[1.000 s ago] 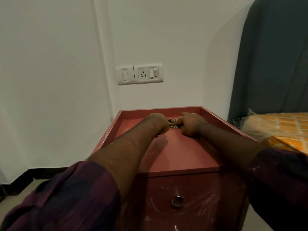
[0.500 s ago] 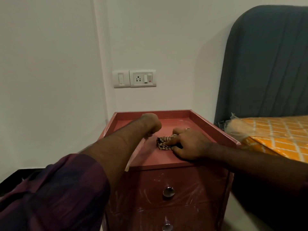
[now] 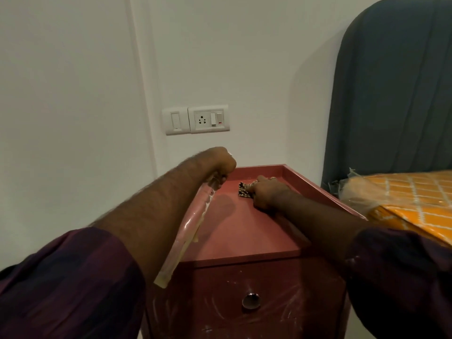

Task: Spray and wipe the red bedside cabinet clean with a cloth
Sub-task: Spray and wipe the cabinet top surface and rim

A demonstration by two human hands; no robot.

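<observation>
Head view. Your cloth (image 3: 244, 190), the small patterned one, lies under your right hand (image 3: 266, 194). The fingers lie over it and press it onto the top of the red cabinet (image 3: 232, 236), and a crumpled end pokes out to the left of your fingertips.

— Agreed. You're pressing with that hand, not grasping. It sits towards the back of the top, close to the rear rim, with the right rim near your wrist.

— Your left hand (image 3: 220, 162) is a closed fist above the far end of the left rim, near the cloth hand but not touching it. It grips the end of a film strip (image 3: 188, 231), clear and shiny.

— From your fist the strip runs down towards you along the left rim, and its free end hangs past the front corner.

— Below both your hands, the drawer front has a round metal knob (image 3: 251, 301) and wrinkled plastic with white smears.

— Beyond your fist, on the white wall, there's a socket plate (image 3: 195, 119). To the right of your cloth hand are a grey-blue headboard (image 3: 391, 106) and an orange patterned mattress (image 3: 403, 194) in clear wrap.
</observation>
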